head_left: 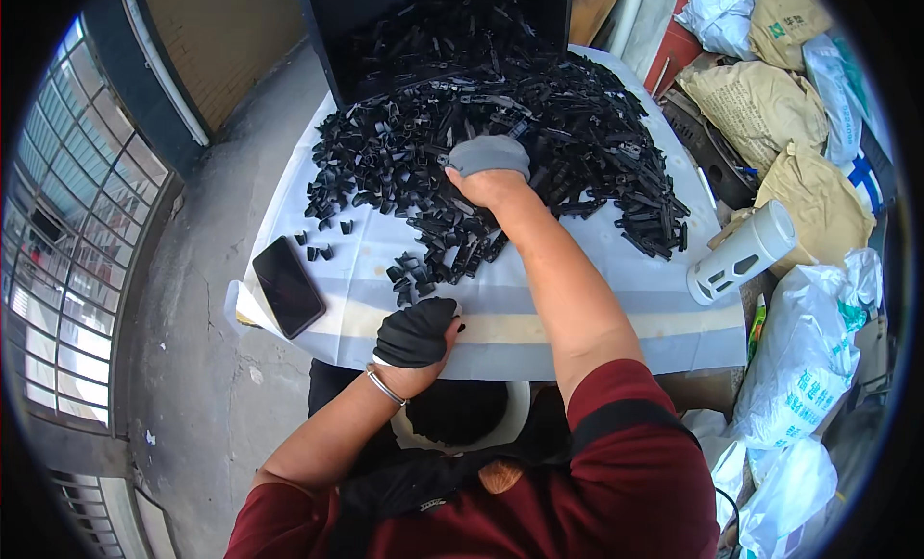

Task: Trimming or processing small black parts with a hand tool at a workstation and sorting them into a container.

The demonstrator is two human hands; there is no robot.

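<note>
My right hand (489, 166), in a grey fabric covering with the thumb side bare, reaches into the heap of small black plastic parts (577, 126). Its fingertips are hidden, so its grip does not show. Close to the table's front edge, my left hand (414, 336) is closed, wrapped in black fabric. A bit of something dark shows beside its thumb, too small to make out. Just beyond that hand lie several curved black plastic clips (409, 275), a tongue of the heap. A silver bracelet (387, 386) circles my left wrist.
A black phone (289, 287) lies on the white-covered table (481, 360) at the left. A black bin (327, 49) on its side stands behind the heap. To the right are a white slotted cylinder (741, 253) and stacked sacks (756, 112). Below my left hand sits a round container (517, 415).
</note>
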